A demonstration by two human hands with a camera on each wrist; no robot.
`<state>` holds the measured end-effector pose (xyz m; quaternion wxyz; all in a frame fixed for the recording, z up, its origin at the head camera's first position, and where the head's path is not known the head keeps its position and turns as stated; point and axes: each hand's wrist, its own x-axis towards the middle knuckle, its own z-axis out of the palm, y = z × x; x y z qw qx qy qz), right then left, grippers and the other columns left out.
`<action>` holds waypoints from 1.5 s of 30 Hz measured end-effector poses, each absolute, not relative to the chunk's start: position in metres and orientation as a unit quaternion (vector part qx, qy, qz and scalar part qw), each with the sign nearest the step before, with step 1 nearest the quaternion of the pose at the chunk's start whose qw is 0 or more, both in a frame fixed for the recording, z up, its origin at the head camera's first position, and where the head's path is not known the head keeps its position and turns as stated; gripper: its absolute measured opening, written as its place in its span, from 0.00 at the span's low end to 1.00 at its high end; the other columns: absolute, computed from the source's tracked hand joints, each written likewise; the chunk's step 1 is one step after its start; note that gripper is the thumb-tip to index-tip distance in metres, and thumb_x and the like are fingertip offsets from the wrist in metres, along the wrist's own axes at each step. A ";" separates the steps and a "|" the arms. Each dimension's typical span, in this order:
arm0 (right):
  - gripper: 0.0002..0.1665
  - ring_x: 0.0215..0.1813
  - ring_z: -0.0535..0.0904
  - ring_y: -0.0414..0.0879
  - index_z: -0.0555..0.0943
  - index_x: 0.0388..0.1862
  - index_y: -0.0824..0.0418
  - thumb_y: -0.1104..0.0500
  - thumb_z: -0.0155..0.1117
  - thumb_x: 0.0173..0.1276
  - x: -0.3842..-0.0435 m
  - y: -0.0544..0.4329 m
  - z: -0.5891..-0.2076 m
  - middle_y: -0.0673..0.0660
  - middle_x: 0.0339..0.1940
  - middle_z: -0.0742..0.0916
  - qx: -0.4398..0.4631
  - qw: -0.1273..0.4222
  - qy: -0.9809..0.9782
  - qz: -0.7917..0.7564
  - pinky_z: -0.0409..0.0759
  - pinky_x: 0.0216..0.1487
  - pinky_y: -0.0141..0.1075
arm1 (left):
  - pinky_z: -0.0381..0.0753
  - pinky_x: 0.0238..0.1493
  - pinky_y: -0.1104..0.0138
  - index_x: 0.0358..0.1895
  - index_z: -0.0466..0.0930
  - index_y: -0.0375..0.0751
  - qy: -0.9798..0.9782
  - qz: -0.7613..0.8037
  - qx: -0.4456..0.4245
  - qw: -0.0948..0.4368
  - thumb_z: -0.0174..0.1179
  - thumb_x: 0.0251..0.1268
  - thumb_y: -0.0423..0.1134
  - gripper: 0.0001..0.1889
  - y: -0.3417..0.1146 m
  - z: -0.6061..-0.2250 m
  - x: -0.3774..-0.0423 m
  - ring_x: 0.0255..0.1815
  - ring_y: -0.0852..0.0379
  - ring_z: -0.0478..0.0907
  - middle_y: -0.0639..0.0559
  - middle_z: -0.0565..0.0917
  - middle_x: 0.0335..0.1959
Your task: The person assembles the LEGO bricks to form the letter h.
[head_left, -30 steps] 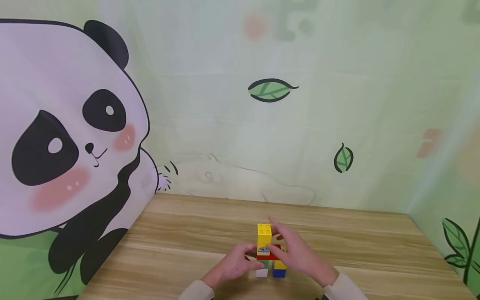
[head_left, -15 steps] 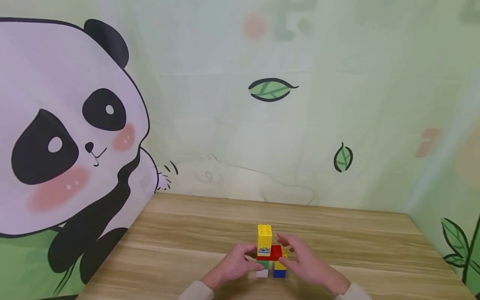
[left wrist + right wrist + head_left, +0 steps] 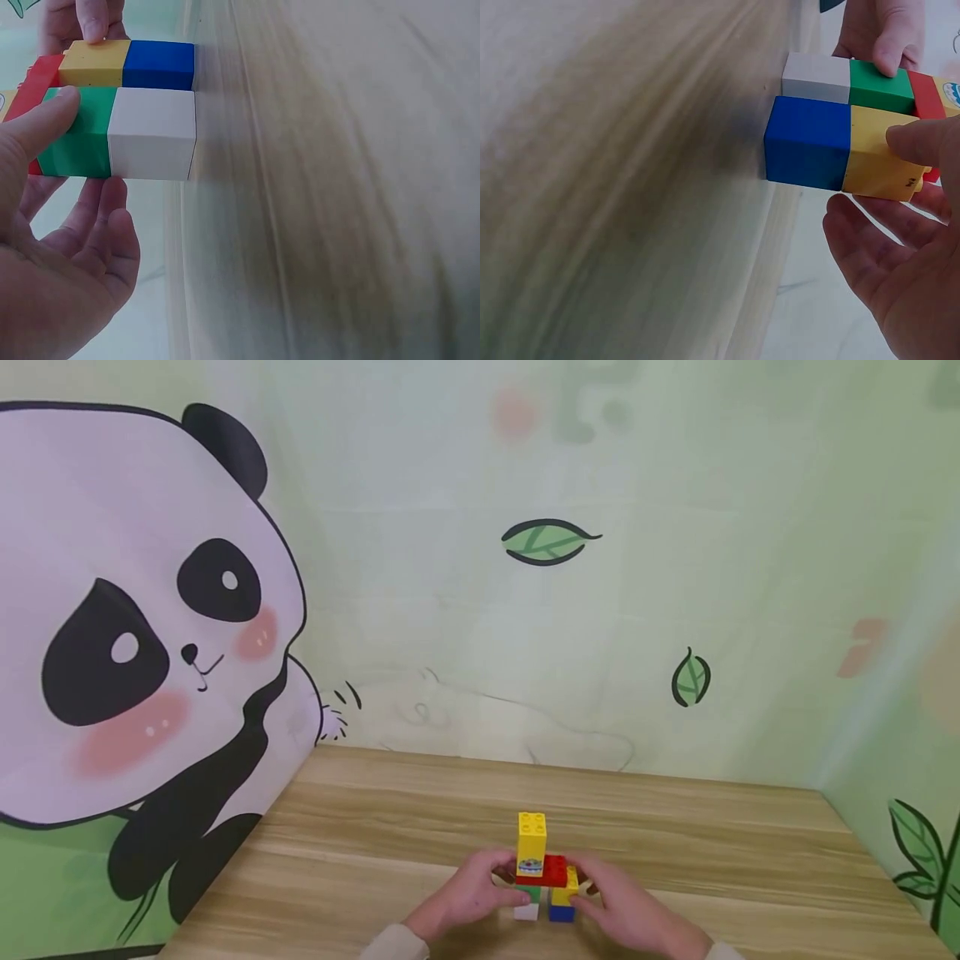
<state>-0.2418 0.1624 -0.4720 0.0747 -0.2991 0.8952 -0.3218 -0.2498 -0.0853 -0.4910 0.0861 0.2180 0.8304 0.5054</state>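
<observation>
A small structure of toy building blocks stands on the table. Its left leg is a green block (image 3: 86,131) on a white block (image 3: 154,131); the right leg is a yellow block (image 3: 877,150) on a blue block (image 3: 808,142). Across both legs lies a red block (image 3: 555,869), with a tall yellow block (image 3: 532,842), printed at its base, upright on the red one's left end. My left hand (image 3: 471,893) pinches the green block between thumb and fingers. On the opposite side, my right hand (image 3: 628,906) pinches the lower yellow block, thumb in front and fingers behind.
The wood-grain table (image 3: 375,827) extends around the blocks. Behind it rises a pale green backdrop (image 3: 420,568) printed with leaves, and a large panda picture (image 3: 150,635) covers the left side.
My right hand has come off the tall yellow block, drawn back to the right and lowered to grip the yellow block of the right leg. My left hand keeps its place.
</observation>
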 end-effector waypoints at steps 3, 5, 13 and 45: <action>0.25 0.50 0.75 0.38 0.69 0.64 0.48 0.49 0.59 0.69 -0.242 0.164 -0.474 0.44 0.57 0.78 -0.302 0.080 0.892 -0.326 0.78 0.49 0.40 | 0.75 0.45 0.62 0.47 0.81 0.52 0.831 0.505 0.217 0.087 0.70 0.53 0.40 0.16 -0.085 -0.492 -0.249 0.40 0.63 0.76 0.63 0.81 0.37; 0.25 0.50 0.75 0.37 0.69 0.64 0.49 0.49 0.58 0.70 -0.242 0.165 -0.475 0.44 0.57 0.78 -0.305 0.079 0.891 -0.326 0.78 0.48 0.39 | 0.75 0.45 0.63 0.47 0.81 0.52 0.831 0.506 0.216 0.087 0.70 0.53 0.40 0.17 -0.085 -0.493 -0.249 0.40 0.63 0.76 0.63 0.81 0.37; 0.25 0.51 0.75 0.38 0.69 0.64 0.51 0.51 0.58 0.70 -0.237 0.170 -0.476 0.45 0.57 0.78 -0.310 0.078 0.882 -0.346 0.78 0.48 0.36 | 0.76 0.43 0.65 0.50 0.80 0.52 0.832 0.499 0.221 0.096 0.71 0.50 0.36 0.21 -0.081 -0.490 -0.245 0.41 0.61 0.76 0.64 0.81 0.40; 0.43 0.42 0.75 0.43 0.57 0.73 0.61 0.52 0.66 0.64 -0.238 0.177 -0.474 0.49 0.48 0.79 -0.244 0.125 0.884 -0.378 0.78 0.39 0.31 | 0.78 0.41 0.63 0.63 0.68 0.43 0.842 0.506 0.165 0.089 0.68 0.56 0.39 0.30 -0.066 -0.492 -0.246 0.39 0.59 0.76 0.58 0.81 0.38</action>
